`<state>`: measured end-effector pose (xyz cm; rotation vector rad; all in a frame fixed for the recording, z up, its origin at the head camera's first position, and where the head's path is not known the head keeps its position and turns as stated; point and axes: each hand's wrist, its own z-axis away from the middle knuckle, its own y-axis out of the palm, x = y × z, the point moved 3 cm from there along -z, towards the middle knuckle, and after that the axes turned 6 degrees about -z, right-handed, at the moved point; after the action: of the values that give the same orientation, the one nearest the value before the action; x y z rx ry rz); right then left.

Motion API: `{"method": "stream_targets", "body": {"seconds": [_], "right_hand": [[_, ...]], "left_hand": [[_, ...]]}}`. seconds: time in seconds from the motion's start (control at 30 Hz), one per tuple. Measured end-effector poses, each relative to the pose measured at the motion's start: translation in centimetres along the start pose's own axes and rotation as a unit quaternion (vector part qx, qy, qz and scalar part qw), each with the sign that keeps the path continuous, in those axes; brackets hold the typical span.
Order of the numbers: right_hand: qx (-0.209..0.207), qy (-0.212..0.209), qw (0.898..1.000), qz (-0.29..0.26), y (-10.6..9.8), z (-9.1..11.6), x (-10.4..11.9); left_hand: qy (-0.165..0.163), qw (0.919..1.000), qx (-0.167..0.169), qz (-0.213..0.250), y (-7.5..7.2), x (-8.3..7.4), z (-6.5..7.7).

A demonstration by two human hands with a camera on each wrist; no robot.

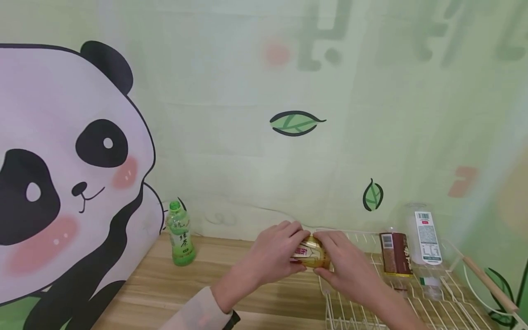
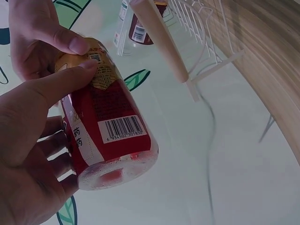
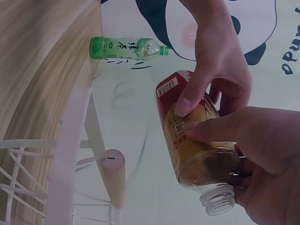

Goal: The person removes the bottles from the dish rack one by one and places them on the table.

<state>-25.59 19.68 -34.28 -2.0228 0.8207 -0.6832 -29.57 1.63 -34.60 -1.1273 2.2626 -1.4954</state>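
Note:
Both hands hold a clear plastic bottle [image 2: 115, 117] with a red and gold label, tilted on its side above the table. My left hand [image 1: 274, 252] grips the base half, its thumb pressed on the label. Around the gold half are the fingers of my right hand [image 1: 350, 266], thumb also on the label. The right wrist view shows the bare threaded neck [image 3: 218, 199] with no cap on it, beside the right hand. Part of the bottle's far side is hidden by the fingers.
To the right stands a white wire basket [image 1: 330, 298] with a wooden handle [image 1: 488, 282]. It holds a maroon-labelled container [image 1: 396, 254] and a clear container with a white label [image 1: 426, 238]. A green tea bottle [image 1: 181, 240] stands upright on the wooden table [image 1: 144, 293] at left, near the printed backdrop.

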Motion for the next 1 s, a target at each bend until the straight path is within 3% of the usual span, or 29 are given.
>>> {"method": "stream_targets", "body": {"seconds": [0.47, 0.63, 0.83, 1.0], "right_hand": [[-0.001, 0.007, 1.0, -0.028, 0.2, -0.5, 0.0], [0.037, 0.017, 0.999, -0.034, -0.1, -0.5, -0.1], [0.059, 0.007, 0.997, -0.043, -2.1, -0.6, 0.1], [0.044, 0.016, 0.998, -0.04, -4.1, -0.4, -0.5]], "left_hand": [[-0.009, 0.9999, 0.005, 0.009, -0.5, 0.4, 0.2], [-0.019, 0.9997, 0.013, -0.009, -0.6, 0.4, 0.2], [-0.076, 0.9969, -0.001, -0.019, -0.5, 3.2, 1.1], [-0.131, 0.9895, -0.033, 0.05, -0.8, 5.9, 2.4]]}}
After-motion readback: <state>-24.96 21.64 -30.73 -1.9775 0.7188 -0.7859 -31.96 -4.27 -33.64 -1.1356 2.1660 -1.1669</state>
